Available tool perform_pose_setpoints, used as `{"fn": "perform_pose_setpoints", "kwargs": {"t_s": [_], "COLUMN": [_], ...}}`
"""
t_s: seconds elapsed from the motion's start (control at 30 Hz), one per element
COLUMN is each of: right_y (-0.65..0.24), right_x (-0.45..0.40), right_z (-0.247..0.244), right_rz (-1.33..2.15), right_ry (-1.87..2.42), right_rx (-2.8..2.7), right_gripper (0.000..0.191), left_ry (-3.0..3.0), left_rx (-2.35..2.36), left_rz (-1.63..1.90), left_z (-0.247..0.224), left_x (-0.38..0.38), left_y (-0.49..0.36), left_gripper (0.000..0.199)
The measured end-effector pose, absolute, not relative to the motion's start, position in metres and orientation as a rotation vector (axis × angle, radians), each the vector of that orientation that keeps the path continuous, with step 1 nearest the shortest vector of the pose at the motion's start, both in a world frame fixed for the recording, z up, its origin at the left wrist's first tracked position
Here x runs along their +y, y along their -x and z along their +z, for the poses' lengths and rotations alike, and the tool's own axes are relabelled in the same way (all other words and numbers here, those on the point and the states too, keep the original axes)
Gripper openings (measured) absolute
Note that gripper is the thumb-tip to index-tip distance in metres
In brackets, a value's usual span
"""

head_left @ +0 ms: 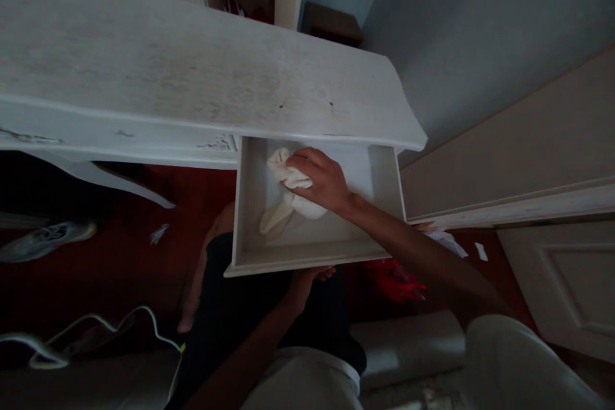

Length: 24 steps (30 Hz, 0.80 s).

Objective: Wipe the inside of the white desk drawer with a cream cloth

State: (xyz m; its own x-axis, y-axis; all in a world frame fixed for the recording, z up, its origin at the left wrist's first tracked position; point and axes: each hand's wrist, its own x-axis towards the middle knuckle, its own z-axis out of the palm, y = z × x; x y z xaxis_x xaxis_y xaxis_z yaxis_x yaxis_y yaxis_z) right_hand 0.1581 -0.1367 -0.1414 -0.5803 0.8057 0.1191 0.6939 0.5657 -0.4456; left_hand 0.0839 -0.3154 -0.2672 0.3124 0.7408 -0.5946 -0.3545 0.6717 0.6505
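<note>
Below the white table's top [206, 77], a white drawer [317, 259] is pulled out. My right hand [321, 180] is inside it, fingers wrapped round a bunched cream cloth [288, 173]. Part of the cloth hangs toward the drawer's left front corner and lies on its bottom. My left hand [312, 277] is just below the drawer's front edge, above my lap; the drawer front hides most of its fingers, and whether it grips the drawer is not visible.
Left of my legs, a shoe [45, 240] and a white cable [110, 323] lie on the red floor. A red bag [396, 282] is under my right forearm. A grey wall [480, 32] and a white door [567, 275] stand to the right.
</note>
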Motion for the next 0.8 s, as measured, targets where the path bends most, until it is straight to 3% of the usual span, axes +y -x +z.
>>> {"fn": "perform_pose_setpoints", "kwargs": {"t_s": [0.17,0.4,0.6,0.8], "right_y": [-0.152,-0.111,-0.123,-0.177], "right_x": [-0.148,-0.179,-0.183,-0.175], "right_z": [-0.156,-0.19,-0.182,-0.162], "right_rz": [0.538,0.825,0.969,1.095], "right_ry": [1.297,0.927,0.59,0.662], "right_rx": [-2.392,-2.555,-2.921,-3.12], "right_gripper": [0.052,0.079,0.047,0.025], "left_ry": [-0.444,-0.419,-0.419,-0.392], "left_rx": [1.013,1.021,1.008,1.021], "left_rz": [0.767,0.781,0.797,0.76], "left_z": [-0.266,-0.266,-0.265,-0.265], "left_x": [-0.316,-0.316,-0.316,-0.315], "left_y": [-0.083,-0.084,-0.083,-0.083], "left_gripper": [0.024,0.022,0.022,0.026]}}
